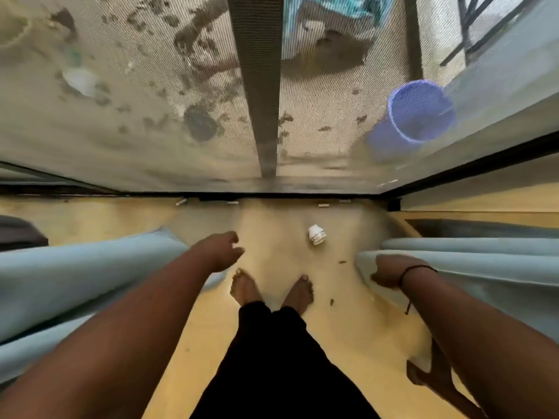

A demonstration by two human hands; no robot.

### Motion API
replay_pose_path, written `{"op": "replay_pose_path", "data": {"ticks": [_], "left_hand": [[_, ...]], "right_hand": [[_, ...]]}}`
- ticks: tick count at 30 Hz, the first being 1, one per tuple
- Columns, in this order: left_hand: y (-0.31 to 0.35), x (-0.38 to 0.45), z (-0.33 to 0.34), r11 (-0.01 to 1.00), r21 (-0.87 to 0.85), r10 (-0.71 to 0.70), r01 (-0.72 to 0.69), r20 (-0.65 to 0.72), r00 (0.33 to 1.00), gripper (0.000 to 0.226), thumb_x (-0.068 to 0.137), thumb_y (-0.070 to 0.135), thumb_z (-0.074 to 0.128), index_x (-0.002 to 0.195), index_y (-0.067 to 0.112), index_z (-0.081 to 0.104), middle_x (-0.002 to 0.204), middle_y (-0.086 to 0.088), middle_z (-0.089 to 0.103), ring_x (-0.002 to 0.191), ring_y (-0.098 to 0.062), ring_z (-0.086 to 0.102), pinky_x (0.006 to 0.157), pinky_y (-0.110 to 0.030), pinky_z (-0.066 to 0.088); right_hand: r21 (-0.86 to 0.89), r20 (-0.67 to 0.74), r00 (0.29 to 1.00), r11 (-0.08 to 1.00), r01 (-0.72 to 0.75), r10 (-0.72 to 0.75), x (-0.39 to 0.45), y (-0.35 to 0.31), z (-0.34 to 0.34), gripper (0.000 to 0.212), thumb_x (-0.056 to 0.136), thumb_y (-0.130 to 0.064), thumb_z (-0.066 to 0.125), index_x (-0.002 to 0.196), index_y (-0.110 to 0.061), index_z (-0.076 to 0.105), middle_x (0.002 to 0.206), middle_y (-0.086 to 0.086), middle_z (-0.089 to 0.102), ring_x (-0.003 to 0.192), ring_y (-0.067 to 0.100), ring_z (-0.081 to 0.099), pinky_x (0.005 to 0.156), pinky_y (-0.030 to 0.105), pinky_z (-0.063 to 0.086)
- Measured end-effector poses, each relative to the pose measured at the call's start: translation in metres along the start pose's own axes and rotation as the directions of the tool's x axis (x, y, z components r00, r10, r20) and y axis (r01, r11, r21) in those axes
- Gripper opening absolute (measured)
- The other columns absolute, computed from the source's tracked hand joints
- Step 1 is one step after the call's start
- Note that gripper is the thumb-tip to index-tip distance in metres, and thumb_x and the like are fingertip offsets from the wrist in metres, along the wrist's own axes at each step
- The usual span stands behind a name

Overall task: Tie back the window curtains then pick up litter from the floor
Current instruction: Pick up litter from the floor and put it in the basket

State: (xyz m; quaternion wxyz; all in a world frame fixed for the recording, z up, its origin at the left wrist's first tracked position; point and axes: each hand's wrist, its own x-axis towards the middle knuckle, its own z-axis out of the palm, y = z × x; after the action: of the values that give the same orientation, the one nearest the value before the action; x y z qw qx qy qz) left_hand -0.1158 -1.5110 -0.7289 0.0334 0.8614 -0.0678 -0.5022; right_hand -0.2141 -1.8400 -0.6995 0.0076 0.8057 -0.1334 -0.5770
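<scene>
Lying sideways, cup (pixel 316 234) mouth rightward

Two pale blue curtains hang parted, one on each side of the window. The left curtain (pixel 75 285) bunches in thick vertical folds at nine o'clock, its lower edge near the floor. The right curtain (pixel 484 267) gathers in similar folds at three o'clock. Between them, on the yellow-tan floor (pixel 211 343) at about one o'clock from the bare feet, lies a small white crumpled cup (pixel 316 234), tipped on its side. Small dark scraps (pixel 342 262) lie scattered on the floor near the right curtain.
</scene>
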Motion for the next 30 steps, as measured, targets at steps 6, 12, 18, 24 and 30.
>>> {"op": "replay_pose_path", "data": {"ticks": [6, 12, 18, 24, 30], "left_hand": [[0.042, 0.037, 0.003, 0.973, 0.131, 0.186, -0.19, 0.042, 0.982, 0.046, 0.094, 0.047, 0.045, 0.131, 0.019, 0.047, 0.131, -0.008, 0.054, 0.115, -0.026, 0.052, 0.088, -0.033, 0.042], [0.05, 0.05, 0.009, 0.945, 0.227, 0.217, -0.234, 0.094, 0.972, 0.046, 0.094, 0.048, 0.042, 0.131, 0.021, 0.045, 0.124, -0.002, 0.059, 0.112, -0.024, 0.053, 0.09, -0.036, 0.044], [0.054, 0.075, 0.032, 0.949, 0.211, 0.227, -0.236, 0.068, 0.972, 0.045, 0.093, 0.048, 0.043, 0.128, 0.021, 0.048, 0.126, -0.004, 0.057, 0.113, -0.024, 0.053, 0.087, -0.035, 0.043], [0.063, 0.124, 0.089, 0.988, 0.121, 0.098, -0.101, 0.03, 0.995, 0.045, 0.093, 0.047, 0.046, 0.128, 0.02, 0.048, 0.127, -0.007, 0.058, 0.112, -0.026, 0.054, 0.087, -0.036, 0.043], [0.115, 0.188, 0.168, 0.999, -0.001, 0.042, -0.042, 0.039, 0.998, 0.052, 0.09, 0.043, 0.052, 0.135, 0.019, 0.042, 0.135, -0.01, 0.049, 0.121, -0.031, 0.049, 0.098, -0.041, 0.042]], "right_hand": [[-0.078, -0.106, 0.994, 0.997, -0.006, -0.002, 0.027, -0.019, -0.02, 0.042, 0.091, -0.035, 0.04, 0.131, -0.025, 0.046, 0.133, 0.004, 0.053, 0.121, 0.026, 0.049, 0.102, 0.049, 0.033], [0.015, -0.122, 0.992, 0.999, -0.035, 0.036, 0.038, -0.017, -0.028, 0.035, 0.09, -0.039, 0.043, 0.12, -0.023, 0.052, 0.125, 0.005, 0.056, 0.113, 0.027, 0.051, 0.1, 0.048, 0.036], [-0.201, -0.05, 0.996, 0.976, -0.079, 0.071, 0.076, -0.002, -0.015, 0.059, 0.086, -0.058, 0.041, 0.14, -0.034, 0.033, 0.146, 0.004, 0.035, 0.133, 0.032, 0.03, 0.105, 0.06, 0.026], [-0.265, 0.167, 0.986, 0.963, 0.043, 0.001, 0.142, 0.017, 0.031, 0.093, 0.067, -0.091, 0.025, 0.146, -0.044, 0.01, 0.158, 0.0, 0.011, 0.142, 0.036, 0.016, 0.104, 0.071, 0.015], [-0.551, 0.358, 0.917, 0.833, 0.052, 0.179, 0.221, 0.074, 0.053, 0.068, 0.093, -0.054, 0.042, 0.145, -0.012, 0.031, 0.154, 0.007, 0.026, 0.14, 0.031, 0.027, 0.114, 0.045, 0.023]]}}
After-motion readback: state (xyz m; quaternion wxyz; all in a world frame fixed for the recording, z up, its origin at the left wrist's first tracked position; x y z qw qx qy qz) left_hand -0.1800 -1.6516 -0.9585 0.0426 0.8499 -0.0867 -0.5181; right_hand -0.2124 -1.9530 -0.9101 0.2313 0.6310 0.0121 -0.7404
